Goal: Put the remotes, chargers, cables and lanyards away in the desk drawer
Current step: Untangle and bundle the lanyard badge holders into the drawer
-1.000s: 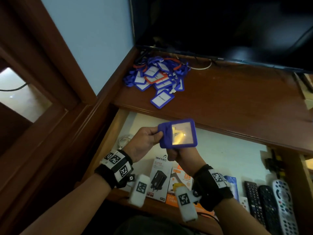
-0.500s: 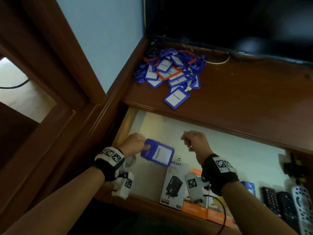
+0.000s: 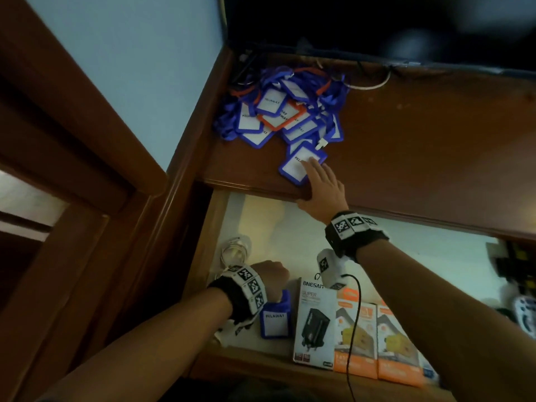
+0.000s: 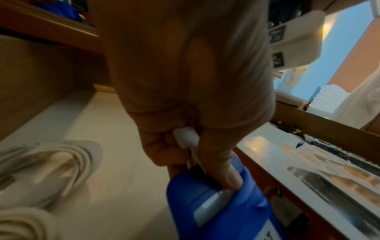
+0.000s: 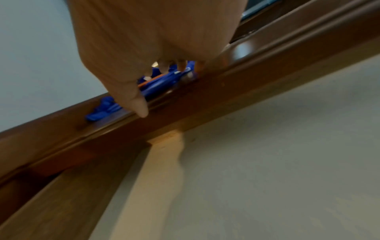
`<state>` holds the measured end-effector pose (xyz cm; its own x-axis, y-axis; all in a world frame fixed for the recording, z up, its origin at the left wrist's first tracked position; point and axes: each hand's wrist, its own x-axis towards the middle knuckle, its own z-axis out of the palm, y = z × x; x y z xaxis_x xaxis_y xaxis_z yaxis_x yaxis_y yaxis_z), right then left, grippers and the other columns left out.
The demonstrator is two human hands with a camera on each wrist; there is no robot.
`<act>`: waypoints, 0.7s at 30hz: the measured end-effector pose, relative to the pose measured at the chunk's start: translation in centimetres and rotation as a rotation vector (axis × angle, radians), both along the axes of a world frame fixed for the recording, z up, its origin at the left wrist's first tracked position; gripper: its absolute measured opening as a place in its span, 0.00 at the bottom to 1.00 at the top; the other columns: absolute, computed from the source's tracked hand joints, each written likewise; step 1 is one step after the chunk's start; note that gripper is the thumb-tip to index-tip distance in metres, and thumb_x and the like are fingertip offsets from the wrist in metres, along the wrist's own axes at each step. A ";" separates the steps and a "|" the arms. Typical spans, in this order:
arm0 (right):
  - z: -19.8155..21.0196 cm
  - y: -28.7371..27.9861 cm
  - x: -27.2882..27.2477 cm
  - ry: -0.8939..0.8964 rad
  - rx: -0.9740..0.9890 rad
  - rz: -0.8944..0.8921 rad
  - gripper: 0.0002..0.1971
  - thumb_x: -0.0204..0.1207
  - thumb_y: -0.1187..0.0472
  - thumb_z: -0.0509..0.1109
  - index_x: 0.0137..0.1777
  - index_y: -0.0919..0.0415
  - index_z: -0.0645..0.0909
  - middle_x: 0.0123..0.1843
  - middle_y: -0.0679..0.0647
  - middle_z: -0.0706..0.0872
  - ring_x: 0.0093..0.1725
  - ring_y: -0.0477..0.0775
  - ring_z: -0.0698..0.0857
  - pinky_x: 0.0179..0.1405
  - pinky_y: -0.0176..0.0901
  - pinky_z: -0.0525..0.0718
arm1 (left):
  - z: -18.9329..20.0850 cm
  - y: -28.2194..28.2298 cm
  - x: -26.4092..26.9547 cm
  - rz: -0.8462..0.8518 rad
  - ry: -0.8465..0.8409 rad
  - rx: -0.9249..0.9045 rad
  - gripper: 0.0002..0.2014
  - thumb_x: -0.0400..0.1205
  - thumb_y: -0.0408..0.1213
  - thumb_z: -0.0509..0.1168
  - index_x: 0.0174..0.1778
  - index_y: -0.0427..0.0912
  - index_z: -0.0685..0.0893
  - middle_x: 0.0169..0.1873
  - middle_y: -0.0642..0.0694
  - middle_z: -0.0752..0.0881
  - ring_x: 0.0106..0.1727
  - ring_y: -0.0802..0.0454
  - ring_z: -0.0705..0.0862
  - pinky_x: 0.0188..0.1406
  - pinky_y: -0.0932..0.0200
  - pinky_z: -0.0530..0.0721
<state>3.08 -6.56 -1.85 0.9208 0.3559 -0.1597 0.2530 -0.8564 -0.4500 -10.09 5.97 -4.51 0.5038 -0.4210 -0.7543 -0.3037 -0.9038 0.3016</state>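
Note:
My left hand [image 3: 272, 281] is inside the open drawer [image 3: 406, 256] at its left front, pinching the top of a blue badge holder [image 3: 275, 323] that stands beside the charger boxes. The left wrist view shows thumb and fingers curled on the blue badge holder [image 4: 222, 211] and its white clip. My right hand [image 3: 320, 184] reaches over the desk's front edge with straight fingers, whose tips touch the nearest blue badge [image 3: 298, 166] of the lanyard pile [image 3: 281, 111]. The right wrist view shows the right hand [image 5: 164, 73] spread above the blue lanyards [image 5: 160, 82].
In the drawer lie a coiled white cable [image 3: 235, 250] at the left, a black charger box [image 3: 314, 323], orange charger boxes [image 3: 377, 343] and remotes [image 3: 525, 311] at the right. A dark screen [image 3: 377, 24] stands at the back of the brown desk top [image 3: 435, 140]. A wooden frame flanks the left.
My left hand carried the blue badge holder down to the drawer's front left. My right hand let go of it and rose from the drawer to the lanyard pile on the desk.

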 end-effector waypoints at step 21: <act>2.2 -7.2 -6.0 -0.213 0.317 -0.338 0.11 0.73 0.75 0.64 0.55 0.68 0.78 0.52 0.63 0.84 0.48 0.62 0.82 0.43 0.38 0.72 | -3.2 -3.8 -2.5 0.127 -0.050 0.014 0.15 0.78 0.32 0.69 0.30 0.36 0.71 0.43 0.33 0.84 0.41 0.40 0.84 0.38 0.55 0.81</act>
